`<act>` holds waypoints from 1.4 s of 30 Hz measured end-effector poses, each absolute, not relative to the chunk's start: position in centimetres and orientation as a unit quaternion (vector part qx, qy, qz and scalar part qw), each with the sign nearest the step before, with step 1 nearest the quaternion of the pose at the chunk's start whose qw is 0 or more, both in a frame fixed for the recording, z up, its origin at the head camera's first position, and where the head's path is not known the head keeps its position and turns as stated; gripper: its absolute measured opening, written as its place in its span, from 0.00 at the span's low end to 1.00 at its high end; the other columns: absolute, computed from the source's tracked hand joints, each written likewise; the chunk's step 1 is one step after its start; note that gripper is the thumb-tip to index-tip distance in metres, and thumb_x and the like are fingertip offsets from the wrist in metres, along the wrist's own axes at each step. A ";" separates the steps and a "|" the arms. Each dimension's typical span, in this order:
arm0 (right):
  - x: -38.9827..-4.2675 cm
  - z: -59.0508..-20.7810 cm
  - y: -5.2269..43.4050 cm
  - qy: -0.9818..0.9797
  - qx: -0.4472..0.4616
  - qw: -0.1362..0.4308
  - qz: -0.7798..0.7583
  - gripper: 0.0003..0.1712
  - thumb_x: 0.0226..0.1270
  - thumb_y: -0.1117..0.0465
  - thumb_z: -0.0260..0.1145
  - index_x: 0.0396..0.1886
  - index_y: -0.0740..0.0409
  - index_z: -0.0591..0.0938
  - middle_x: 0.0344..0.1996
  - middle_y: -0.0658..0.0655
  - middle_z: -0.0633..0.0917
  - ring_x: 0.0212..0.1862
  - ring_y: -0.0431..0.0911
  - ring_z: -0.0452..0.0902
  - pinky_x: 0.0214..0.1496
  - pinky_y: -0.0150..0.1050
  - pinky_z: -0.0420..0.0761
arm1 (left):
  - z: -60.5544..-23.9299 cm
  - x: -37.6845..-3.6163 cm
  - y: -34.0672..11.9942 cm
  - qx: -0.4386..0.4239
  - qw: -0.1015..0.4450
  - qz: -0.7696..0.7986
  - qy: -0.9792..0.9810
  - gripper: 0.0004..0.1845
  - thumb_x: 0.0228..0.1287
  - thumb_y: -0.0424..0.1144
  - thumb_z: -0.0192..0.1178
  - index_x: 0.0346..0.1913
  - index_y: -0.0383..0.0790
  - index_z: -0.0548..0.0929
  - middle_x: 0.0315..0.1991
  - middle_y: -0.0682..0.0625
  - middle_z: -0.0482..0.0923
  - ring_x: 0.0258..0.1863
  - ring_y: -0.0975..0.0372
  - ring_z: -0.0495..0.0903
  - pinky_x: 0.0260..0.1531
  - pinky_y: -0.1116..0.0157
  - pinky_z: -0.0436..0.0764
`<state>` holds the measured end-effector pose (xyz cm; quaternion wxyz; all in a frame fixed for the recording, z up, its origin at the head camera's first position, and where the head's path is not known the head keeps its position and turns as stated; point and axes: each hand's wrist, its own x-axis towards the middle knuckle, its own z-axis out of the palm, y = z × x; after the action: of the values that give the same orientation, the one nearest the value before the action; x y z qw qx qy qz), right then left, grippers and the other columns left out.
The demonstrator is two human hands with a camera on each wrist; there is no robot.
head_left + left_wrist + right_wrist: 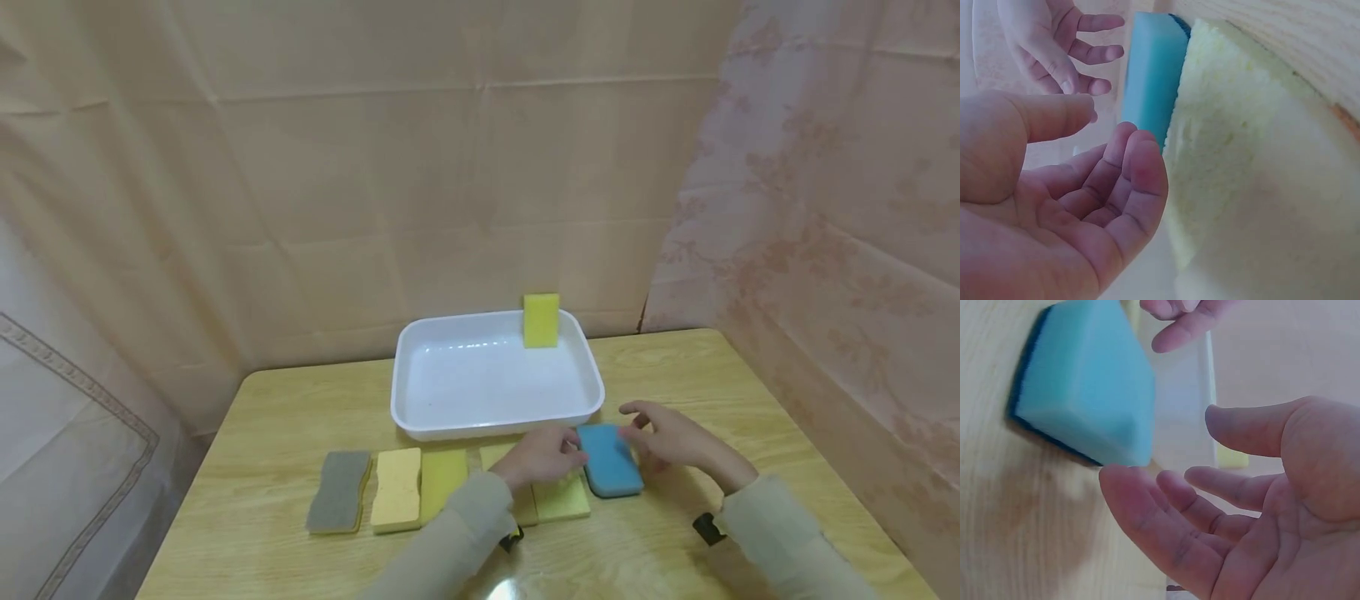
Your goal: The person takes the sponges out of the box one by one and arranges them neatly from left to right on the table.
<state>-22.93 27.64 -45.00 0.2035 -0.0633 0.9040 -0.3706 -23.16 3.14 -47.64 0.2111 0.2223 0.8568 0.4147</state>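
Note:
A blue sponge with a dark scouring layer underneath lies flat on the table, at the right end of a row of sponges. My left hand is at its left side, fingers loosely bent and nothing in them, over a pale yellow sponge. On the other side, my right hand has its fingertips close to the blue sponge's right edge. The right wrist view shows the blue sponge just beyond the relaxed fingers. Both palms face inward toward it.
Behind the row stands a white tray, with a yellow sponge upright against its back right wall. Leftward in the row lie a grey sponge, a cream wavy sponge and a yellow sponge. Curtains hang behind the table.

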 end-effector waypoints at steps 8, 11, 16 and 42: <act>-23.9 -44.1 27.8 0.878 -0.094 0.201 -0.424 0.36 0.77 0.51 0.62 0.72 0.70 0.65 0.50 0.65 0.76 0.33 0.53 0.79 0.33 0.48 0.86 | -46.4 -23.7 2.9 0.236 0.208 0.398 0.862 0.18 0.72 0.42 0.63 0.57 0.33 0.83 0.32 0.55 0.81 0.27 0.66 0.78 0.30 0.68 0.79; -24.2 -43.5 27.7 0.870 -0.102 0.202 -0.438 0.36 0.78 0.52 0.61 0.72 0.71 0.64 0.51 0.65 0.75 0.38 0.55 0.79 0.36 0.51 0.87 | -45.7 -23.9 2.8 0.238 0.205 0.393 0.864 0.19 0.71 0.42 0.63 0.57 0.33 0.83 0.33 0.56 0.81 0.29 0.66 0.78 0.31 0.69 0.79; -24.8 -42.6 27.5 0.864 -0.108 0.199 -0.450 0.36 0.77 0.52 0.62 0.72 0.71 0.64 0.52 0.68 0.75 0.41 0.58 0.80 0.38 0.52 0.87 | -44.5 -24.2 2.9 0.236 0.199 0.376 0.874 0.17 0.71 0.43 0.64 0.56 0.36 0.84 0.36 0.55 0.83 0.31 0.66 0.78 0.33 0.68 0.79; -29.5 -40.0 24.7 0.828 -0.132 0.171 -0.518 0.34 0.79 0.55 0.60 0.75 0.69 0.62 0.70 0.74 0.65 0.68 0.68 0.66 0.62 0.59 0.75 | -40.2 -27.9 1.5 0.246 0.165 0.333 0.895 0.15 0.72 0.45 0.63 0.52 0.39 0.85 0.42 0.52 0.84 0.42 0.63 0.79 0.47 0.65 0.79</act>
<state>-29.51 24.72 -39.99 0.1709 -0.1320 0.8276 -0.5182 -27.94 1.53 -40.19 0.1648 0.2461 0.8952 0.3331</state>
